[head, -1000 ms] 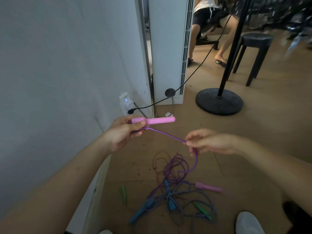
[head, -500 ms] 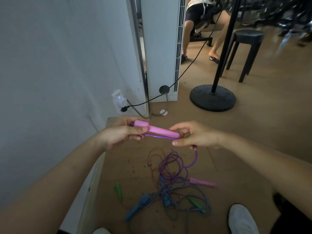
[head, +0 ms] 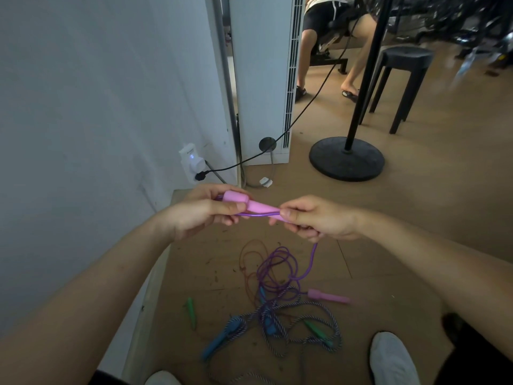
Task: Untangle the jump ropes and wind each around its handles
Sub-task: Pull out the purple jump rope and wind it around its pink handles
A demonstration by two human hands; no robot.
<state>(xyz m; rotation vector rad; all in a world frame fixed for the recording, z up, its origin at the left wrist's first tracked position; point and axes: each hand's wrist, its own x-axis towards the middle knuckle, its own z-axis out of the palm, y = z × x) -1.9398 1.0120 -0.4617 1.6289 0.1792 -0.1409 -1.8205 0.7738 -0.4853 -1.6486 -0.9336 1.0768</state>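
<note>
My left hand (head: 198,215) grips the thick end of a pink handle (head: 251,204) held level in front of me. My right hand (head: 316,219) pinches the handle's thin end together with the purple rope (head: 254,214) that runs along under it. From my right hand the purple rope (head: 313,257) drops to a loose coil on the floor, ending at the second pink handle (head: 329,296). Beneath lies a tangle: a striped blue-white rope (head: 319,307) with blue handles (head: 219,341), and a thin orange rope (head: 245,262) with green handles (head: 191,312).
A white wall (head: 97,120) is at my left with a socket and plug (head: 194,162). A black cable (head: 305,109) runs to a white unit (head: 263,79). A black stand base (head: 347,158), a black stool (head: 402,68) and a seated person (head: 327,29) are ahead. My white shoes (head: 394,359) flank the tangle.
My right hand has come in along the purple rope to the handle's thin end and now pinches rope and handle together. The handle has tilted down to the right.
</note>
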